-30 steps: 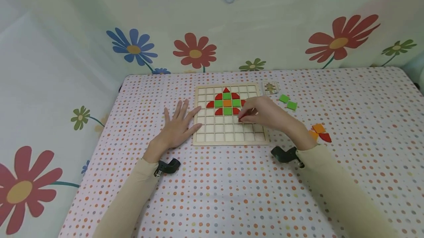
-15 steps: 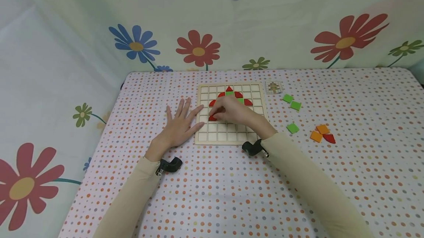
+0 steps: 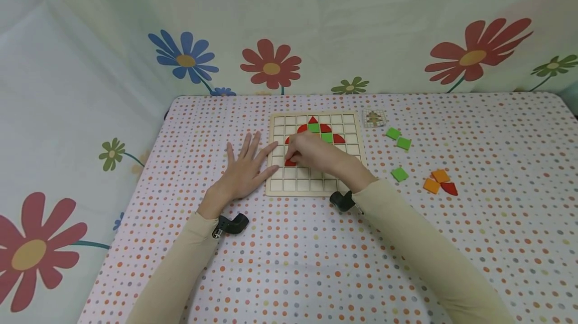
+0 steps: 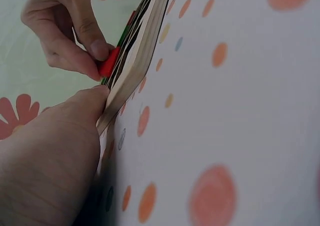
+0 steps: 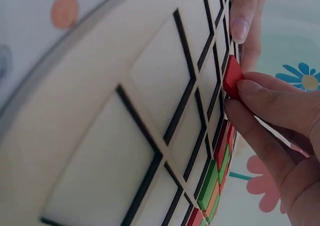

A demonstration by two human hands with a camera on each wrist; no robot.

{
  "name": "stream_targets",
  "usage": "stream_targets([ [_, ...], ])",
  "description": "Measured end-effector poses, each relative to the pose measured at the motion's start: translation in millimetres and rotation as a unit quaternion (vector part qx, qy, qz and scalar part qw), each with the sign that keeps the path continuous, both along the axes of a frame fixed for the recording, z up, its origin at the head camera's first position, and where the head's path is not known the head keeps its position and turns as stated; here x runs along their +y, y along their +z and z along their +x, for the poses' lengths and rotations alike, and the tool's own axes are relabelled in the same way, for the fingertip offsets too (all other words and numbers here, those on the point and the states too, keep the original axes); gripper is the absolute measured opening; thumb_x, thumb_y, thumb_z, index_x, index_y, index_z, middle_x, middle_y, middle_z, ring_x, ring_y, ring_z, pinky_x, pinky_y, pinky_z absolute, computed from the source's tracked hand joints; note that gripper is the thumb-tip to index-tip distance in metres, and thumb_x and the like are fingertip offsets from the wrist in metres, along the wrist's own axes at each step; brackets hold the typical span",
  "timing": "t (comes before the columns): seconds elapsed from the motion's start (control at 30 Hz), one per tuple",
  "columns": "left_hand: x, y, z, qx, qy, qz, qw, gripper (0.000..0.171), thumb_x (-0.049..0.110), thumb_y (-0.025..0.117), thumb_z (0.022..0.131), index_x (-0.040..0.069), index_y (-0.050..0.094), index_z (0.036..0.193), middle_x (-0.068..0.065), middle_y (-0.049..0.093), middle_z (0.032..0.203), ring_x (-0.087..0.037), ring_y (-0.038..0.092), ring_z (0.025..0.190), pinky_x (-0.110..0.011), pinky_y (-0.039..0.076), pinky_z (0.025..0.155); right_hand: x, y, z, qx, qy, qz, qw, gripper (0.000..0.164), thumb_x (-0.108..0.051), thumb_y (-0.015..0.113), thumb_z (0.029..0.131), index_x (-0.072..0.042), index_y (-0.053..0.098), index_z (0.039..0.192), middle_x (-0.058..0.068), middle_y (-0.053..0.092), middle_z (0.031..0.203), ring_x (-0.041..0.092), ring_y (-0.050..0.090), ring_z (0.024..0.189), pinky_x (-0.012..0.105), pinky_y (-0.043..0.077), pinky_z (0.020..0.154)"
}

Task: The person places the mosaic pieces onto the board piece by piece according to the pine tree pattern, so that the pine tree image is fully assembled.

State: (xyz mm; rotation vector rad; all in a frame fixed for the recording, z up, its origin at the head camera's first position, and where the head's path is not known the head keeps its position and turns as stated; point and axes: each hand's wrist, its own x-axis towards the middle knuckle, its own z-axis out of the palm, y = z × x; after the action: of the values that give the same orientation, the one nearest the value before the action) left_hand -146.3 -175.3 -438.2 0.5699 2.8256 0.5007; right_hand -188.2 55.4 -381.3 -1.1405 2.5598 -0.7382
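My right hand (image 3: 316, 152) pinches a red tile (image 5: 232, 76) between thumb and fingers over the left part of a wooden grid board (image 3: 316, 193). In the left wrist view, the red tile (image 4: 108, 63) stands tilted, its lower edge at the board surface. Red and green tiles, such as a red triangle (image 3: 313, 120) and a green square (image 3: 313, 128), sit in the upper cells; my right hand covers others. My left hand (image 3: 244, 171) lies with fingers spread on the tablecloth, thumb and index tips at the board's left edge.
Right of the board lie several loose tiles: green squares (image 3: 399, 174), orange squares (image 3: 431, 186) and a rounded red piece (image 3: 449, 188). A small pattern card (image 3: 374, 118) lies by the board's upper right corner. A flowered curtain (image 3: 384, 38) hangs behind the table.
My right hand has carried the red tile leftward across the board, then slowed over a cell at the left. The left hand has stayed in place.
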Motion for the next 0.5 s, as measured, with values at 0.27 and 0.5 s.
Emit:
stream_targets([
  [0.27,-0.1,-1.9,-1.5,0.004,-0.001,-0.002,1.0,0.068,0.054,0.041,0.11,0.028,0.021,0.169,-0.015,-0.008,0.175,-0.033,-0.016,0.16,-0.074,-0.017,0.115,-3.4,0.7,1.5,0.004,0.007,0.017,1.0,0.014,0.005,0.075,0.093,0.004,0.081,0.106,0.014,0.077,0.106,0.028,0.072,0.103,0.033,0.06,0.089],
  [0.5,-0.2,-2.9,-1.4,0.008,-0.002,-0.001,1.0,0.068,0.053,0.043,0.11,0.028,0.021,0.169,-0.016,-0.008,0.175,-0.034,-0.015,0.16,-0.075,-0.016,0.115,-4.5,0.6,4.0,0.01,0.009,0.018,1.0,0.015,0.007,0.074,0.093,0.006,0.081,0.106,0.015,0.076,0.106,0.028,0.072,0.102,0.032,0.06,0.089],
])
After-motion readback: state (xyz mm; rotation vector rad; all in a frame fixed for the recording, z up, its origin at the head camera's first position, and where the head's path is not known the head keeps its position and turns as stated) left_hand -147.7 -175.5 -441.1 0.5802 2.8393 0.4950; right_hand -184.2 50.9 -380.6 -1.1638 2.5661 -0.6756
